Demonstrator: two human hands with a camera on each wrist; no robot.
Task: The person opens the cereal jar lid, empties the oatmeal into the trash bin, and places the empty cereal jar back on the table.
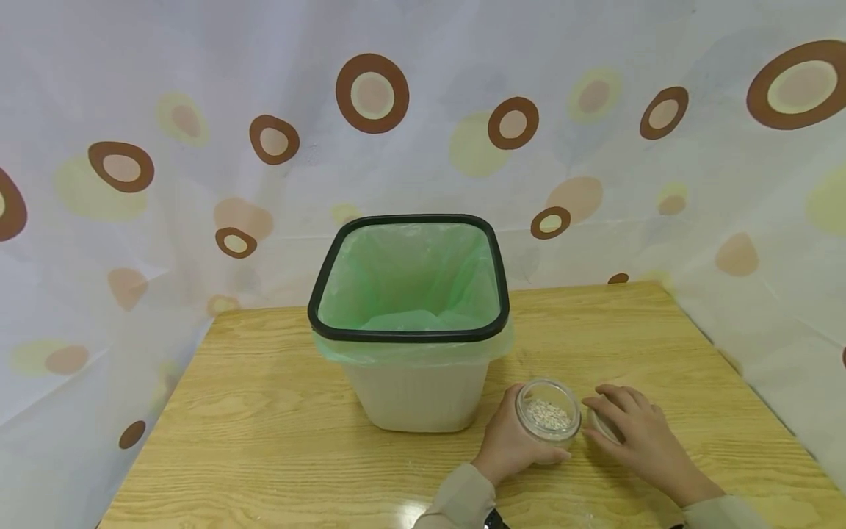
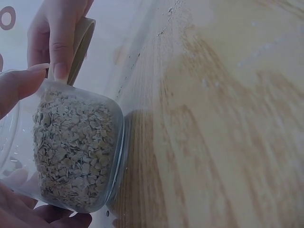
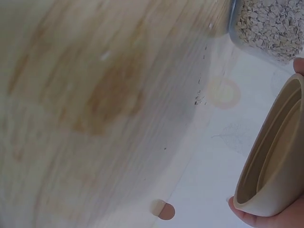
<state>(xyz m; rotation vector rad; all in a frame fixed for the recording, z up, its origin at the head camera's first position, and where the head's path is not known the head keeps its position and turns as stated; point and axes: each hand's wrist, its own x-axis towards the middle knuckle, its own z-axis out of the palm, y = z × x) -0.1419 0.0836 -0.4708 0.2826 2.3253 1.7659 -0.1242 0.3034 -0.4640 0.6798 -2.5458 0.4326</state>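
A clear glass jar [image 1: 550,420] with oat flakes [image 2: 76,152] in its lower part stands uncovered at the front right of the table. My left hand [image 1: 515,441] grips it from the left, fingers and thumb around its wall. Just right of the jar, my right hand [image 1: 634,433] holds a beige round lid [image 3: 273,166] on edge, its hollow underside showing in the right wrist view. In the left wrist view the lid [image 2: 81,50] is beside the jar's far side, partly covered by the right hand's fingers.
A white bin [image 1: 416,397] lined with a green bag [image 1: 423,275] and topped by a black rim [image 1: 410,336] stands left of the jar. Behind the wooden table [image 1: 264,441] hangs a white patterned sheet [image 1: 423,169], which also runs along the right side.
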